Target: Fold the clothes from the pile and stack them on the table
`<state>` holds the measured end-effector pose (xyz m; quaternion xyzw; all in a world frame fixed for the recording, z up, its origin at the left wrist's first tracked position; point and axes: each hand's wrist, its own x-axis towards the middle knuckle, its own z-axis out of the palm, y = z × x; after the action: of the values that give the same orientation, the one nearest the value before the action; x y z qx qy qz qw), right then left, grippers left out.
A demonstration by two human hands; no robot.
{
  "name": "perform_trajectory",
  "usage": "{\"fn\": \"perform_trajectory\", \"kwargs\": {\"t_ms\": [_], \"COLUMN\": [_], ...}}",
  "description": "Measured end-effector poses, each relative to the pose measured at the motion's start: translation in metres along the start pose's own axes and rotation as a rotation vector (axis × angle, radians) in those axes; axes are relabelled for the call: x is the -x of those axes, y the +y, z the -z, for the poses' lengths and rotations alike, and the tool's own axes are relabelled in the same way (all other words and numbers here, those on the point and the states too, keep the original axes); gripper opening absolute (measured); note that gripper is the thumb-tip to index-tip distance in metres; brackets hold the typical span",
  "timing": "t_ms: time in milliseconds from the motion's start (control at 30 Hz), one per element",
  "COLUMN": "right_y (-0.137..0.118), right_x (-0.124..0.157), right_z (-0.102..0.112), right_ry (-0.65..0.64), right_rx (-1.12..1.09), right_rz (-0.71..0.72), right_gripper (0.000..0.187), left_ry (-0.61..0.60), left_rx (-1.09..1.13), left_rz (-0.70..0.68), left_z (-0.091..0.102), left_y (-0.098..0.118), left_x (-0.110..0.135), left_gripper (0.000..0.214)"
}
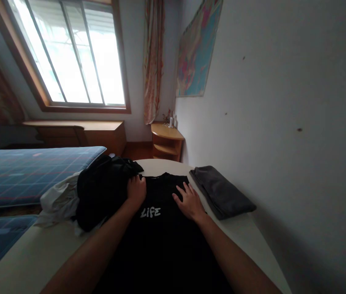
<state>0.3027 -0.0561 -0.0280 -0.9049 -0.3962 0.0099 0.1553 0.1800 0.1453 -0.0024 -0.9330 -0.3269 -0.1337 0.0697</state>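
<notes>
A black T-shirt [163, 245] with white lettering lies spread on the pale table, its neckline toward the far edge. My left hand [136, 191] is at the shirt's far left corner, fingers bent and closed on the cloth; the fingertips are partly hidden. On the shirt's far right part, my right hand [188, 201] rests flat with its fingers spread. Just left of my left hand is a heap of black clothes [102, 188]. A folded dark grey garment [222, 192] lies to the right of my right hand.
The pale table [25, 257] has a rounded far edge and stands near the right wall. White cloth [59, 200] sticks out beside the black heap. At left are blue plaid mattresses [38, 171]. A wooden corner shelf [167, 131] and a desk [99, 125] stand beyond.
</notes>
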Motion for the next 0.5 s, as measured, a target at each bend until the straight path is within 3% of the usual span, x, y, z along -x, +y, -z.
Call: {"fn": "perform_trajectory", "kwargs": {"t_ms": [300,500], "right_y": [0.003,-0.003], "right_x": [-0.003,-0.007], "right_z": [-0.011,-0.007], "right_ry": [0.043,0.058], "right_rx": [0.050,0.118], "right_rz": [-0.112,-0.121], "right_gripper": [0.080,0.082], "left_ry": [-0.072,-0.120], "left_rx": [-0.025,-0.025], "left_rz": [-0.052,-0.028], "left_z": [0.007,0.004], "left_y": [-0.001,-0.003], "left_x": [-0.039,-0.040], "left_gripper": [0.041,0.039]}}
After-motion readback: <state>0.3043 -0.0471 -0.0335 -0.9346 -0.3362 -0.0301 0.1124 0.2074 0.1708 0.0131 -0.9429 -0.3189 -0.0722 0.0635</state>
